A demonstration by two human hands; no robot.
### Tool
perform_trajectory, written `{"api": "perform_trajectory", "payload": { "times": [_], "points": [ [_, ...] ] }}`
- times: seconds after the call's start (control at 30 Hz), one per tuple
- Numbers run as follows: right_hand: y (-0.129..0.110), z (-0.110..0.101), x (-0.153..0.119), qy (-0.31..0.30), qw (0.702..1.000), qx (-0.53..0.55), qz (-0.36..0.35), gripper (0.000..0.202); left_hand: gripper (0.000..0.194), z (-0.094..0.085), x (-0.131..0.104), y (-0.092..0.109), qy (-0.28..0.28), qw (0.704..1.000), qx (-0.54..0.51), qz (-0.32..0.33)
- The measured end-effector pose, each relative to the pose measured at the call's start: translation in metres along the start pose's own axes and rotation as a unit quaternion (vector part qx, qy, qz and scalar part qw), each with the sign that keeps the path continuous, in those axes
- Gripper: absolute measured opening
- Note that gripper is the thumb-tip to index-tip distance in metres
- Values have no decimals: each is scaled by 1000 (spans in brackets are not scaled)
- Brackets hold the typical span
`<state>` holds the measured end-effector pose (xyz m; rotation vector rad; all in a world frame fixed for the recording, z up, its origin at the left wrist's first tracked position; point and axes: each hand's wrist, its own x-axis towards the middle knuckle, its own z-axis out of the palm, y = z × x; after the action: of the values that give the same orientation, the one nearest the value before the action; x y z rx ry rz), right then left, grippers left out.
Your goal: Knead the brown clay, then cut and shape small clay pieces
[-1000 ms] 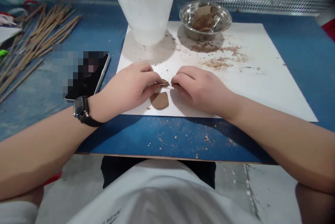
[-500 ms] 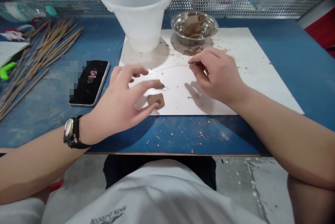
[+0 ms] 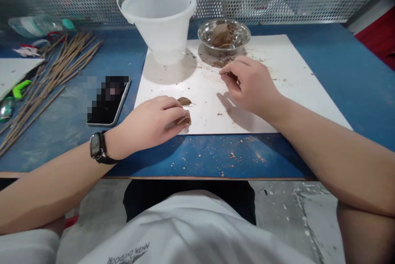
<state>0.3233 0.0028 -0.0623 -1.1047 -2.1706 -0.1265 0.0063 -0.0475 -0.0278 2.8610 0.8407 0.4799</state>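
My left hand (image 3: 160, 122) is closed on a small piece of brown clay (image 3: 185, 119) near the front edge of the white board (image 3: 210, 116). Just behind it lies a smaller brown clay scrap (image 3: 184, 101) with a thin dark line beside it. Over the middle of the board, my right hand (image 3: 251, 85) pinches one end of a thin wire (image 3: 212, 70), whose other part stretches back toward the bucket. A steel bowl (image 3: 202, 35) behind my right hand holds a larger brown lump (image 3: 222, 35).
A white bucket (image 3: 157, 25) stands at the board's back left. Left of the board are a phone (image 3: 108, 103), a bundle of thin sticks (image 3: 55, 79) and a plastic bottle (image 3: 40, 26). Crumbs (image 3: 233, 155) dot the blue table's front. Mesh (image 3: 277, 1) rises behind.
My left hand has let go of the wire, moved down and closed on the clay piece. The wire's freed end now points toward the bucket. The view has shifted slightly.
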Motion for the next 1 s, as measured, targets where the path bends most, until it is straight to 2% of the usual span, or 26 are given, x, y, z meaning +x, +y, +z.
{"api": "perform_trajectory", "payload": {
  "times": [0.1,0.2,0.4,0.47,0.53,0.63,0.77,0.9,1.0],
  "points": [
    [-2,1,0,-3,1000,6,0,15,28,1,0,0,-7,998,44,-40],
    [-1,2,0,-4,1000,12,1,13,29,1,0,-2,19,997,40,-65],
    [-2,2,0,-19,999,33,12,13,27,-2,1,-12,134,980,-105,-107],
    [-3,2,0,-26,999,37,14,14,27,-2,4,-17,141,967,-174,-124],
    [-3,2,0,-31,999,36,10,15,20,-1,8,-22,88,967,-203,-126],
    [-2,5,0,-31,999,38,-5,13,19,-1,15,-26,13,986,-140,-94],
    [-5,7,-2,-32,999,41,-8,13,27,-5,16,-26,16,996,-60,-68],
    [-9,6,-3,-37,998,44,11,14,23,-3,10,-28,11,998,-60,12],
    [-11,4,-3,-34,998,55,3,15,23,3,7,-31,2,998,-63,23]
  ]
}}
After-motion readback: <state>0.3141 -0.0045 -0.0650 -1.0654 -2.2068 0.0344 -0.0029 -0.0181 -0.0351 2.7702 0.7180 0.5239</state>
